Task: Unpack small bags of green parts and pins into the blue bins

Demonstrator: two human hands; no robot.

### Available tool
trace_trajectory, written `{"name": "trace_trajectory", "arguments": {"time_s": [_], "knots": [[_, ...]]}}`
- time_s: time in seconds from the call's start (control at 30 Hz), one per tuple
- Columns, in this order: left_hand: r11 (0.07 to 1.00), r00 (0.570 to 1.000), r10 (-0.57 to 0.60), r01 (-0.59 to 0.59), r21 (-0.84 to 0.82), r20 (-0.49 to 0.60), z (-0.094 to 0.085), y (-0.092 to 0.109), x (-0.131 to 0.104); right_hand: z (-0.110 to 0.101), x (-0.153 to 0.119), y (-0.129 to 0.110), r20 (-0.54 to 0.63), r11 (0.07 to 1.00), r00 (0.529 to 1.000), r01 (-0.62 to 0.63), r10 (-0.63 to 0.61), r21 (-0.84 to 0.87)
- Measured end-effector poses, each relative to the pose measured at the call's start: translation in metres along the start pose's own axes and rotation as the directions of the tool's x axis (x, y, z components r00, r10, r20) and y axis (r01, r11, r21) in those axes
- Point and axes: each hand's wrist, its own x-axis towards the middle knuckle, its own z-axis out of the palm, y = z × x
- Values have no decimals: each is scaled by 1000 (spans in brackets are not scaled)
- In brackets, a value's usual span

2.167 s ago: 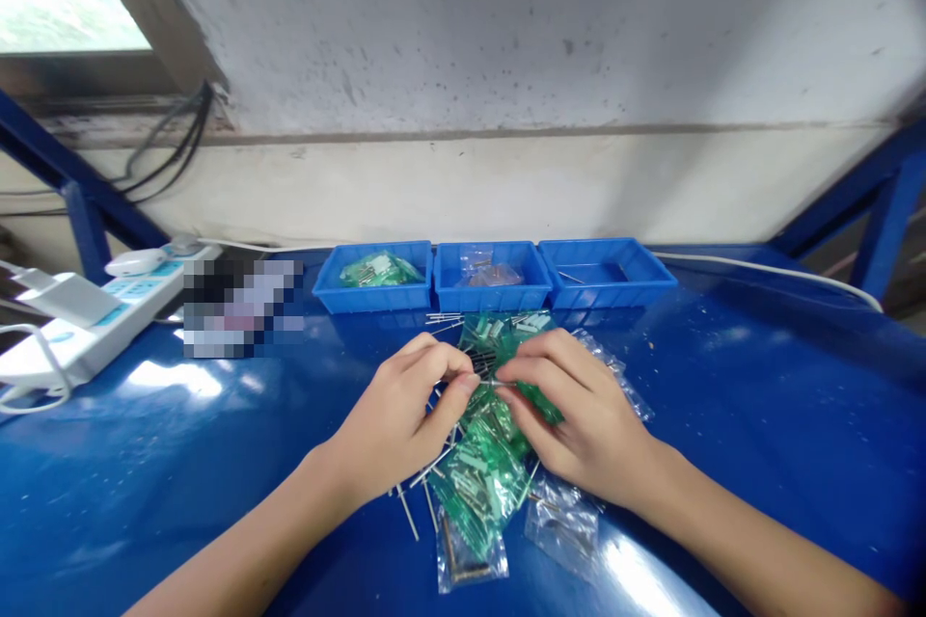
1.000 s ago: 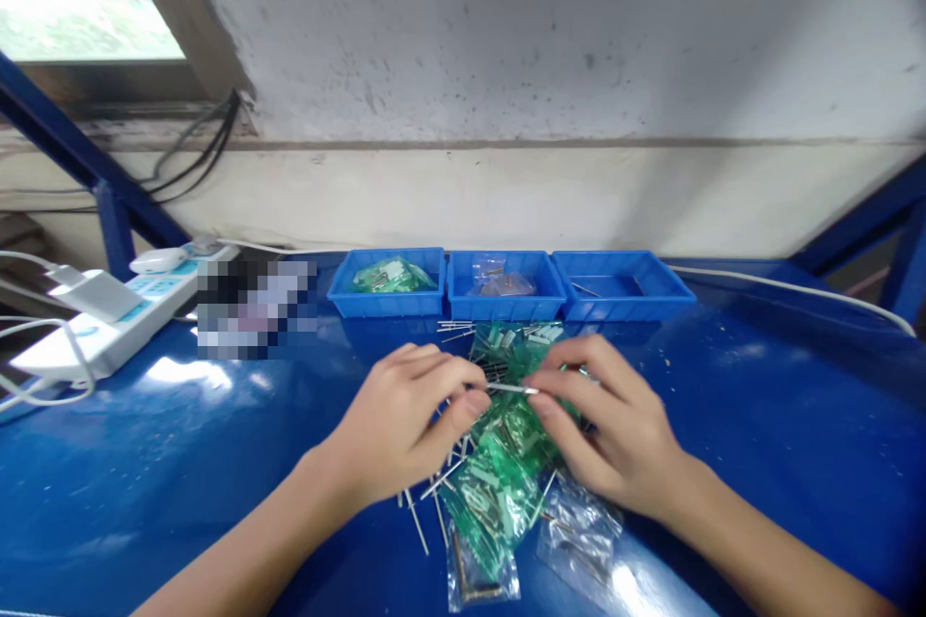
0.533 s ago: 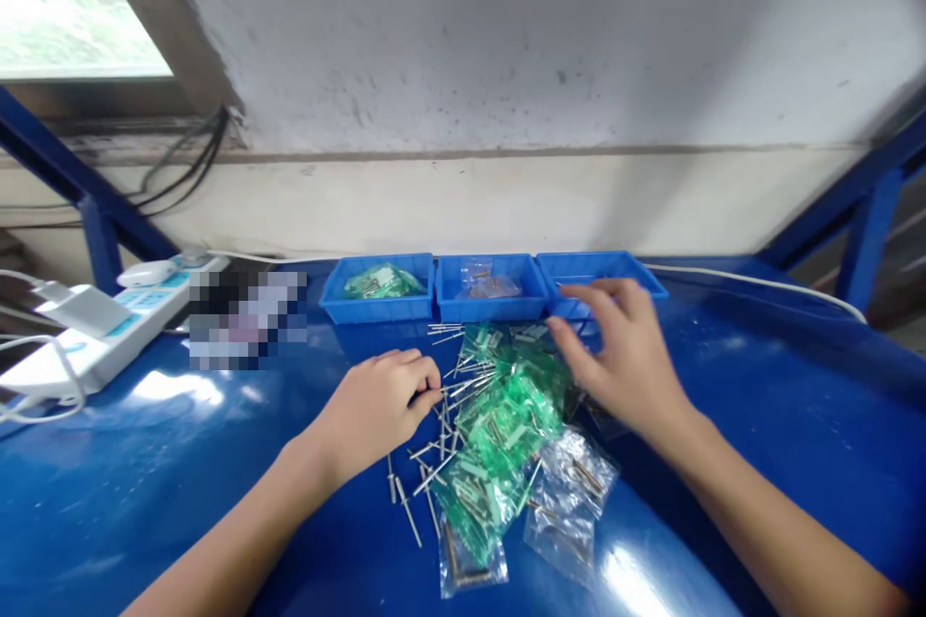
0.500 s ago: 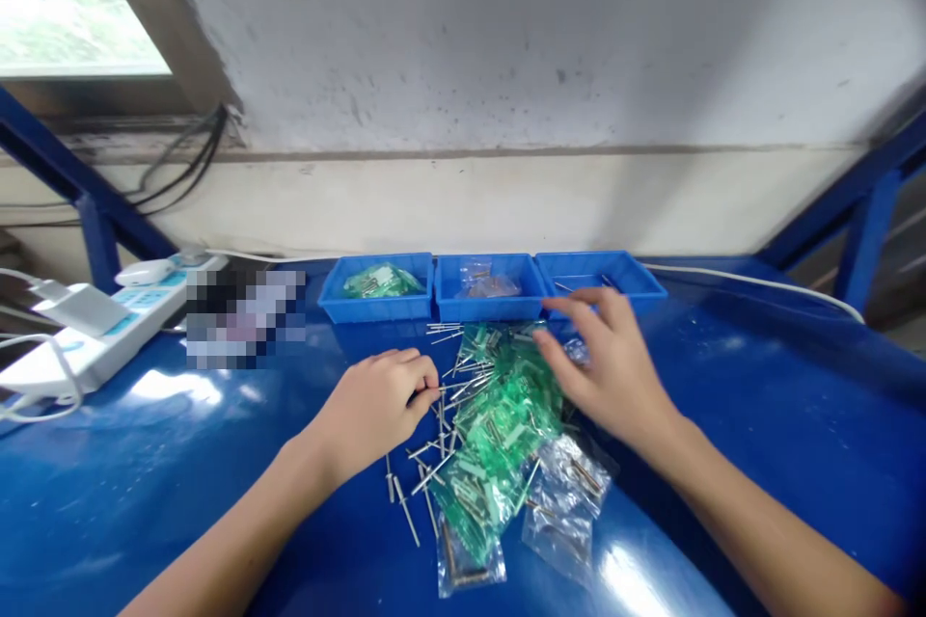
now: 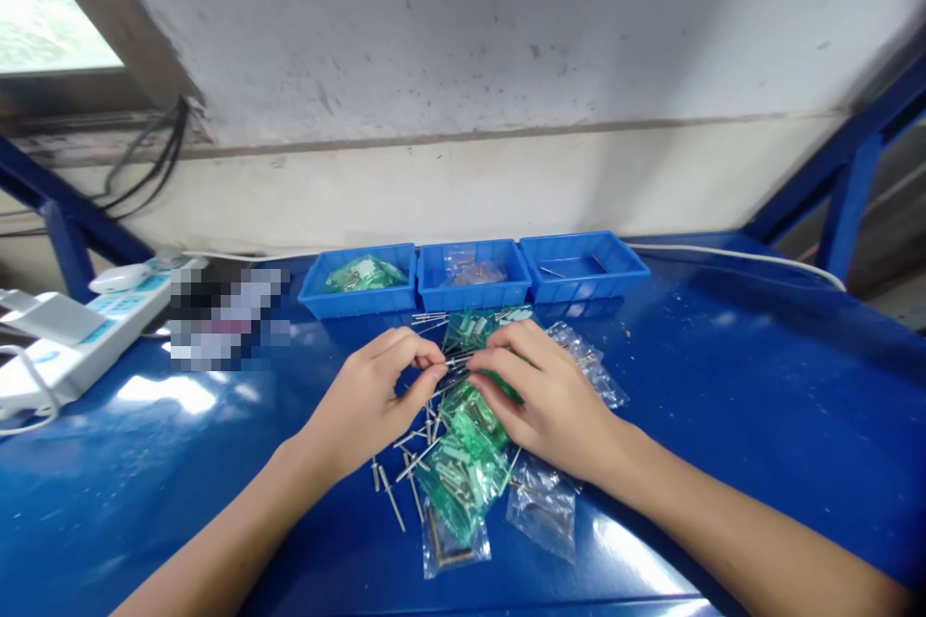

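Observation:
My left hand [image 5: 387,386] pinches a blind rivet [image 5: 455,362] between thumb and forefinger, over a heap of loose rivets. Close by on the right, my right hand [image 5: 539,390] has its curved fingers apart, with the fingertips at the other end of that rivet; whether they touch it is unclear. Beneath both hands lie green plastic bags [image 5: 455,482] with metal parts inside. More loose blind rivets [image 5: 392,498] lie on the blue table [image 5: 318,549] at the left of the bags. Clear bags [image 5: 542,516] holding brownish metal pieces lie towards the front.
Three blue bins stand along the wall: the left bin [image 5: 358,302] holds green bags, the middle bin [image 5: 474,295] clear bags, the right bin [image 5: 589,286] a few rivets. A white power strip [image 5: 72,352] with plugs lies at the left.
My right hand has moved left and down from beside the right bin to the rivet at my left fingertips. My left hand keeps its pinch. The view has shifted slightly.

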Motion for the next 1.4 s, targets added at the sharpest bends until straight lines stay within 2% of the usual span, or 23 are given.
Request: {"name": "trace_trajectory", "arguments": {"time_s": [0.4, 0.6, 0.73, 0.93, 1.13, 1.27, 1.4], "knots": [[996, 997, 73, -73, -43, 20, -5, 6, 0, -4, 1, -1, -12, 999, 999, 35, -35, 16], [992, 992, 103, -108, -61, -78, -4, 4, -2, 4, 1, -2, -70, 997, 997, -29, 34, 72], [985, 984, 166, -168, -34, -61, -2, 5, -3, 7, -2, 0, -66, 993, 996, -56, 64, 108], [997, 996, 72, -73, -23, -53, -1, 7, -4, 1, -2, -2, -26, 981, 994, -103, 108, 166], [999, 1000, 0, -1, -46, -5, 8, 3, -5, 2, -3, 1, 11, 984, 996, -91, 90, 156], [996, 1000, 11, -13, -84, -17, 9, 3, -6, 5, -4, 2, -13, 980, 990, -137, 140, 147], [993, 996, 81, -82, -84, -22, 7, 2, -6, 6, -5, 2, 6, 974, 987, -157, 158, 166]]}}
